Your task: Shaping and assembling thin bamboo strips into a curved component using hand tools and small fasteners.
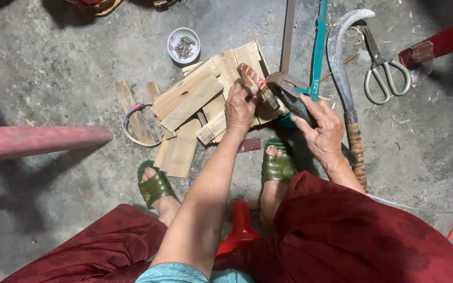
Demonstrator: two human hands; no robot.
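Observation:
My left hand [240, 107] grips a short wooden piece [251, 77] wrapped with red and green bands, holding it over a pile of flat wood offcuts [194, 97] on the concrete floor. My right hand [322, 128] is closed around the dark handle of a hammer [285, 88], whose metal head rests against the wrapped piece. Both feet in green sandals [278, 165] sit just below the pile.
A small bowl of nails [183, 46] lies beyond the wood. A curved sickle [344, 73], scissors [384, 71] and a teal saw [318, 47] lie at the right. A red pole [38, 141] crosses the left; a red stool leg [241, 225] stands between my knees.

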